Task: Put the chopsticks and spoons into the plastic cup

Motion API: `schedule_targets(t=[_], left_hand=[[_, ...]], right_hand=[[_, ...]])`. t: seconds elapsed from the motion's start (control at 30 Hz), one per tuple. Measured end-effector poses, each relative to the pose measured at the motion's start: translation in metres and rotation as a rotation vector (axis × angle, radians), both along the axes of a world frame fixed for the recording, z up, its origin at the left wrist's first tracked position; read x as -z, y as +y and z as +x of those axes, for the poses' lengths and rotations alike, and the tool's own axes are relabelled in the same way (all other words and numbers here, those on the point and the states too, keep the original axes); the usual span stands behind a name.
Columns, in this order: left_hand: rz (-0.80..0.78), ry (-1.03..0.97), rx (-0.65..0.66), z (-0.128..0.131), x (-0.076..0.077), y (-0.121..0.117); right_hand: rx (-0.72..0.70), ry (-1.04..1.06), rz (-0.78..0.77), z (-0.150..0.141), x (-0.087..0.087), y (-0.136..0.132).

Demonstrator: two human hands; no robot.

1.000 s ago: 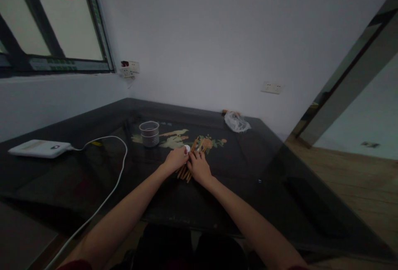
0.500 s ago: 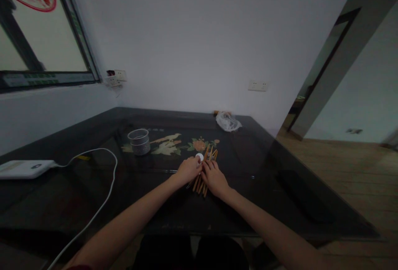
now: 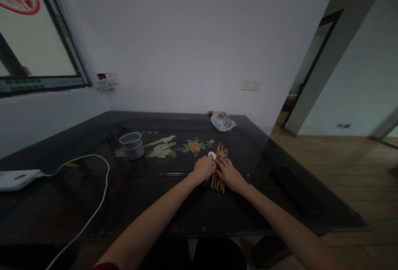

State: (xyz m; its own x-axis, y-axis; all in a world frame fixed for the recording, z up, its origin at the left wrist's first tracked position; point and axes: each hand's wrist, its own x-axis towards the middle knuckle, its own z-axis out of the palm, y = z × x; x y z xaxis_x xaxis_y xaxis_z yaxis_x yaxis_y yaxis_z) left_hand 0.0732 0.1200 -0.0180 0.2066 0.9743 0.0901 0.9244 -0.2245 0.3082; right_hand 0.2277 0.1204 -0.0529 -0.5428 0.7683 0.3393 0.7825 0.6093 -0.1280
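Several thin wooden sticks (image 3: pixel 215 183), pencil-like in shape, lie in a loose bundle on the dark table, their ends poking out beyond and before my hands. Over the bundle curls my right hand (image 3: pixel 230 174), its fingers closed on the sticks. My left hand (image 3: pixel 204 168) meets it from the left, fingers pinched on a small white round object (image 3: pixel 212 154) that looks like a disc or a tape roll. The fingertips of both hands nearly touch, and the middle of the bundle is hidden beneath them.
A grey mesh-like cup (image 3: pixel 132 147) stands left on the table (image 3: pixel 174 216). Far left lies a white device (image 3: pixel 18 180) with a white cable (image 3: pixel 105 187). A clear plastic bag (image 3: pixel 222 122) rests near the wall, and a dark flat object (image 3: pixel 295 190) lies right.
Both hands have shifted right across the table together with the sticks and the white round object. The view has turned slightly, so the cup and bag appear further left.
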Motion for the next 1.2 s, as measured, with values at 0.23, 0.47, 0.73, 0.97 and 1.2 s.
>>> schedule_targets(t=[0.23,0.47,0.73,0.97,1.2], left_hand=[[-0.011,-0.055,-0.012,0.021,0.004,0.007],[-0.025,-0.174,-0.020,0.033,0.002,0.010],[-0.117,-0.422,0.002,0.024,0.007,0.014],[-0.141,-0.492,0.048,0.021,0.009,0.009],[-0.153,-0.437,0.068,0.021,0.000,0.003]], right_hand=[[-0.009,0.007,0.010,0.027,0.006,0.026],[-0.110,-0.001,-0.005,0.051,0.006,0.048],[-0.101,0.045,0.021,0.055,0.004,0.044],[-0.051,0.165,0.064,0.054,-0.003,0.041],[0.122,0.379,0.091,0.064,-0.003,0.046]])
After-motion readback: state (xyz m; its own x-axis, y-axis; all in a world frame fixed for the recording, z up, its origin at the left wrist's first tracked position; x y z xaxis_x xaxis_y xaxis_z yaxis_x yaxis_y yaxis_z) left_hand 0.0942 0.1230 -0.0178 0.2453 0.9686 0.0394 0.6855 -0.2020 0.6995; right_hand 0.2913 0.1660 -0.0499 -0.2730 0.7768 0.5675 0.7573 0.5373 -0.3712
